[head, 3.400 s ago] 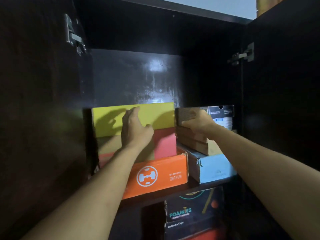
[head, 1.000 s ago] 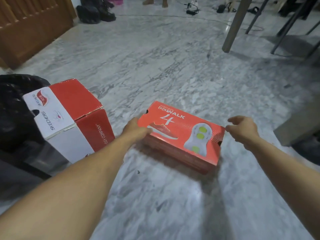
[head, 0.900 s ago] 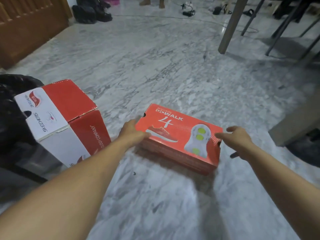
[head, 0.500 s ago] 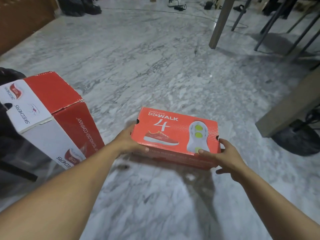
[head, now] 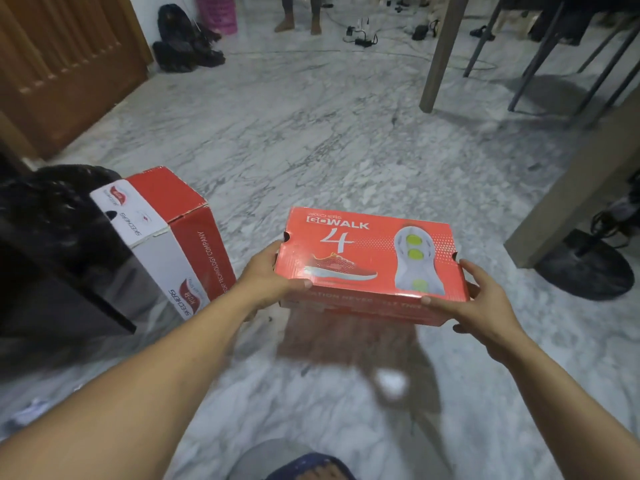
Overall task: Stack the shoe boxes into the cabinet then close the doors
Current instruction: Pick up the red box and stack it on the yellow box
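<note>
Marble floor [head: 311, 140]; hands grip rect. cardboard shoebox [head: 367, 258].

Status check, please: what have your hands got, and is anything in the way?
Left hand and right hand grip the GoWalk box by its ends. Skechers box stands left. Nothing blocking.

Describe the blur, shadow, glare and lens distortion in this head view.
Head view: the forearms and near floor are smeared, while the GOWALK box lid print stays readable; the box casts a dark reddish shadow on the marble floor beneath it, beside a small bright glare spot; wide-angle distortion bends the table leg and the wooden door.
</note>
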`<state>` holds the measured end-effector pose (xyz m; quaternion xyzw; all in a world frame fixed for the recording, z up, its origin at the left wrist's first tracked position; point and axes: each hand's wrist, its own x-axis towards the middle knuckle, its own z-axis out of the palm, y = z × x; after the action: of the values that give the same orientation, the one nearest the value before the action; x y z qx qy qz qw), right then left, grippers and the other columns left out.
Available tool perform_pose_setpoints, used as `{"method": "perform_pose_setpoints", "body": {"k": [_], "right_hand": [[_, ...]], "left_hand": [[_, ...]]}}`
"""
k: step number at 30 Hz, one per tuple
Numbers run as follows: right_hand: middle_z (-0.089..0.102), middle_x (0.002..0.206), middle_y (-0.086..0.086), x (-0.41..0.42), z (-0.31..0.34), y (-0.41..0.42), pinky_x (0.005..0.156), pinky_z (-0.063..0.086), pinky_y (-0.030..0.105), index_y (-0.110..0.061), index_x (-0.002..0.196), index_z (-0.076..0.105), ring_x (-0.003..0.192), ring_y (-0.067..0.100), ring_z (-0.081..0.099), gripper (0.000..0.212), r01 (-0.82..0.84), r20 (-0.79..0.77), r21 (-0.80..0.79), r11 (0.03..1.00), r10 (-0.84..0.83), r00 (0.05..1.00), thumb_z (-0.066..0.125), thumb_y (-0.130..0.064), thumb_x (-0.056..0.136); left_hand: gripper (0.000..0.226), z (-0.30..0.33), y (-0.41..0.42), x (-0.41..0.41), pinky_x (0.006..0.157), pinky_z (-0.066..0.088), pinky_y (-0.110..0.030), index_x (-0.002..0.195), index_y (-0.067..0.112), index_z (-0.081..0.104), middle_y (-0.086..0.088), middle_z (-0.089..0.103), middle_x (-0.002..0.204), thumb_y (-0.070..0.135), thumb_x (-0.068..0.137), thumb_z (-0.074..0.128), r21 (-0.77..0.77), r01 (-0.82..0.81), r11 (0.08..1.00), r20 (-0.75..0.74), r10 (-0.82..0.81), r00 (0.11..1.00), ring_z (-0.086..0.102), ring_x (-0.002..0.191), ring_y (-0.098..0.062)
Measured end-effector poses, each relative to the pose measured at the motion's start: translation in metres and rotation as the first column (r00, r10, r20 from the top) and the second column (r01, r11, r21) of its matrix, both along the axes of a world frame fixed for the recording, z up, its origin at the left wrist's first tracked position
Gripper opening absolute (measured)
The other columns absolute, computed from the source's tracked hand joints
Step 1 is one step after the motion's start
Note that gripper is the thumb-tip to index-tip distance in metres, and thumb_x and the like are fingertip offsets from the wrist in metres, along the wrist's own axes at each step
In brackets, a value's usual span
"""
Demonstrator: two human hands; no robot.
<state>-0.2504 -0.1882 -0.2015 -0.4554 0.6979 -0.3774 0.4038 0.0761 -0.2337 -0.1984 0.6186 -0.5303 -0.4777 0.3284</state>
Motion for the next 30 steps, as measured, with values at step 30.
{"method": "perform_pose_setpoints", "body": {"k": [30], "right_hand": [[0.072, 0.099, 0.006, 0.14, 0.315, 0.158, 0.067, 0.061, 0.051, -0.024, 0.138, 0.049, 0.086, 0.027, 0.072, 0.1, -0.443, -0.04, -0.389, 0.808, 0.466, 0.884, 0.095, -0.028, 0.049]], "left_hand": [[0.087, 0.337, 0.325, 0.119, 0.089, 0.055, -0.049, 0.14, 0.02, 0.042, -0.003, 0.056, 0.12, 0.026, 0.067, 0.087, -0.387, -0.422, 0.82, 0.152, 0.508, 0.848, 0.055, 0.116, -0.024]]}}
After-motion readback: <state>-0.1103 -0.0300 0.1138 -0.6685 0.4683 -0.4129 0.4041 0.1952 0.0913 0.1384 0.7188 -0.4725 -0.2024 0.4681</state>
